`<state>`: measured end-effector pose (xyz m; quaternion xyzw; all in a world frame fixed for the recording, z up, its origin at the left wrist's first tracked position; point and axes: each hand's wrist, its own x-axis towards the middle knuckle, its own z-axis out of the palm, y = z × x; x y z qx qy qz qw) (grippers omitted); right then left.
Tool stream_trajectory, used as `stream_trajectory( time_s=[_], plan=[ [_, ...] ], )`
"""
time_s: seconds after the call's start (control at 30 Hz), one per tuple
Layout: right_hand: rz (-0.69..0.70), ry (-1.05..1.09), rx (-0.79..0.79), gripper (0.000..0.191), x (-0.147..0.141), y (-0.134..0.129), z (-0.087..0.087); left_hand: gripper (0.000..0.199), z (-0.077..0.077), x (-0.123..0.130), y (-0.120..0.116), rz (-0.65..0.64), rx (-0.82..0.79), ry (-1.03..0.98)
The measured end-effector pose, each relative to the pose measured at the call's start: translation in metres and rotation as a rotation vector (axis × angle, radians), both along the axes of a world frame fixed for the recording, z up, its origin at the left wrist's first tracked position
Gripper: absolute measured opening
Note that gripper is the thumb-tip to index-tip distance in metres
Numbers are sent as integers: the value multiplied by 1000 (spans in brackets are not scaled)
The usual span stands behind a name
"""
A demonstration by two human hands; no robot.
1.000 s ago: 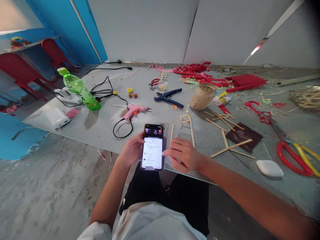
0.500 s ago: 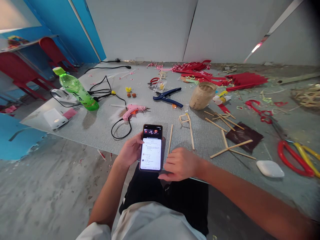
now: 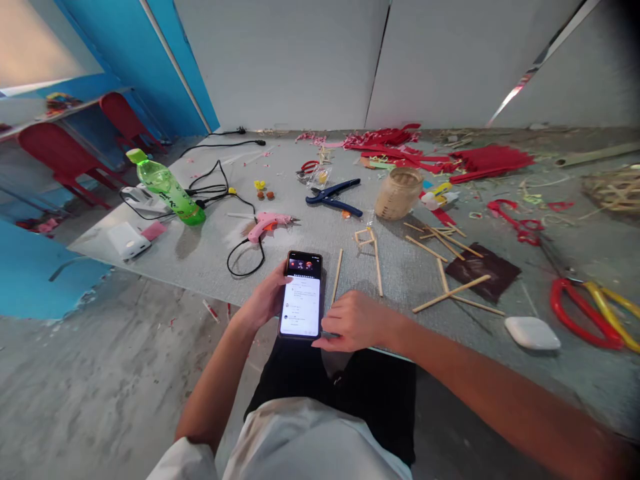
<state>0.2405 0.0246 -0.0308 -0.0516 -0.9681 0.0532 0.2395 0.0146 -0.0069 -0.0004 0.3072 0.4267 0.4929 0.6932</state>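
A lit phone [image 3: 303, 297] is tilted up at the table's front edge, its screen showing a dark banner above lines of text. My left hand [image 3: 267, 293] grips it by its left side, thumb along the edge. At the lower right corner of the phone is my right hand [image 3: 353, 322], fingers curled and the thumb near the bottom edge; whether it touches the phone is hard to tell. Just beyond my right hand lie a thin wooden stick [image 3: 337, 275] and a small stick frame [image 3: 373, 250].
Behind the phone are a pink glue gun [image 3: 267, 225] and blue cutters [image 3: 334, 197]. A green bottle [image 3: 170, 190] stands at the left, a jar [image 3: 399, 193] further right. Crossed sticks [image 3: 450, 295], a white case [image 3: 531, 333] and red-handled scissors [image 3: 583, 317] lie at the right.
The view has shifted slightly, so the table items sit a little differently in the picture. My right hand has come slightly nearer the phone's lower right corner. My left hand keeps its grip.
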Motion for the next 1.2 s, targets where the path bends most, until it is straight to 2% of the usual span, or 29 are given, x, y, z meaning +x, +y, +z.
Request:
stream_trajectory(
  time_s=[0.1,0.3,0.4,0.5,0.6,0.7,0.77,0.8,0.87,0.93,1.0,1.07,1.13,1.2],
  plan=[
    [-6,-29,-8,47,3,-1,1,46,7,3,-2,22,-38,154],
    [-19,-35,18,46,6,-3,1,58,36,-2,-13,54,-93,463],
    [-11,-37,29,45,6,-5,2,61,46,-7,-23,43,-58,556],
    [-11,-1,-9,48,7,-4,3,52,54,-9,-30,36,37,710],
    [-46,72,-113,51,13,1,7,37,66,-6,-38,115,193,956],
    [-147,163,-187,50,21,13,10,21,76,-1,-55,147,342,1242],
    [-241,226,-211,49,26,22,11,13,76,0,-74,148,480,1397],
    [-280,251,-225,49,27,26,11,17,72,0,-84,129,581,1438],
    [-329,287,-239,49,27,32,11,28,53,1,-107,-5,800,1470],
    [-330,292,-219,48,26,34,11,27,21,3,-127,-289,976,1439],
    [-301,280,-171,46,23,34,10,24,-22,5,-142,-595,1085,1437],
    [-273,267,-128,44,21,34,10,22,-67,3,-147,-759,1084,1443],
    [-262,269,-108,42,20,33,11,19,-106,-4,-141,-814,934,1494],
    [-266,286,-108,41,21,34,12,44,-131,-13,-125,-838,781,1377]
  ],
)
